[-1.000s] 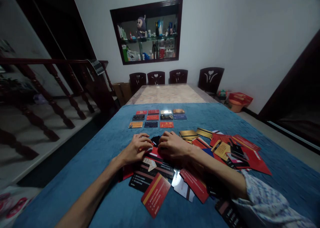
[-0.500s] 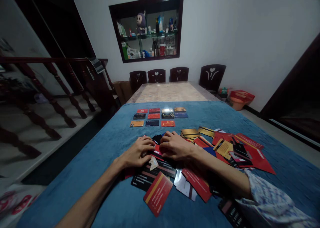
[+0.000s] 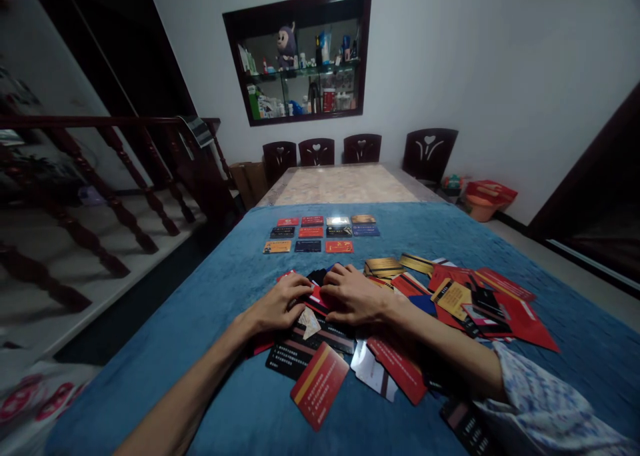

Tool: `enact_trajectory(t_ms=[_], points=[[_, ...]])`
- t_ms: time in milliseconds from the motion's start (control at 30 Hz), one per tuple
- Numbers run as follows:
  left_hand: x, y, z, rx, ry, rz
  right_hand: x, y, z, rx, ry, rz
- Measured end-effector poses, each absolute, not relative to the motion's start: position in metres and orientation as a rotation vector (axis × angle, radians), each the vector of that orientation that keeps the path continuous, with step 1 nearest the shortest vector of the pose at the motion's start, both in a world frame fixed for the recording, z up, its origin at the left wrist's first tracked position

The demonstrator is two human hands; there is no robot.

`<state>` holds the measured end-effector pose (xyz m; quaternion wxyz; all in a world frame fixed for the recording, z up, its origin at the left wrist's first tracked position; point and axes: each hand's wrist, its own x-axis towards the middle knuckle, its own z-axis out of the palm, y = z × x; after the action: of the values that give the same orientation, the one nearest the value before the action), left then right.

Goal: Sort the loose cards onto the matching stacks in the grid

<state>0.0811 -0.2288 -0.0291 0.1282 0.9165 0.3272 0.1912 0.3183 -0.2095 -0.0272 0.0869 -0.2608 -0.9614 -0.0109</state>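
My left hand (image 3: pixel 279 304) and my right hand (image 3: pixel 353 295) rest side by side, fingers curled, on a loose pile of plastic cards (image 3: pixel 325 349) on a blue cloth (image 3: pixel 225 289). Their fingertips meet over a red card (image 3: pixel 316 299) with a dark stripe, and both seem to pinch it. Under the hands lie black, red and white cards. A red card with a gold stripe (image 3: pixel 319 383) lies nearest me. More red, gold and black cards (image 3: pixel 465 296) spread to the right. Farther off, several cards (image 3: pixel 320 233) lie in neat rows.
The blue cloth covers the near half of a long marble-topped table (image 3: pixel 340 184). Dark wooden chairs (image 3: pixel 363 148) stand at its far end. A wooden stair railing (image 3: pixel 100 176) runs on the left. A wall niche (image 3: pixel 303 56) holds bottles and a plush toy. A red box (image 3: pixel 487 195) sits on the floor at right.
Both hands stay on the card pile with only small finger movements at the red card. The view has drifted slightly to the left.
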Motion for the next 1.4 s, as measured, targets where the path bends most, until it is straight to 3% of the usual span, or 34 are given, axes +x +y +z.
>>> enact_trajectory(t_ms=[533,1400], points=[[0.078,-0.22,-0.039,2.656,1.001,0.674,0.318,-0.207,-0.031,-0.531,-2.782,-0.273],[0.076,-0.198,-0.065,2.519,1.212,0.972,0.319,-0.187,-0.062,-0.984,-2.402,-0.226]])
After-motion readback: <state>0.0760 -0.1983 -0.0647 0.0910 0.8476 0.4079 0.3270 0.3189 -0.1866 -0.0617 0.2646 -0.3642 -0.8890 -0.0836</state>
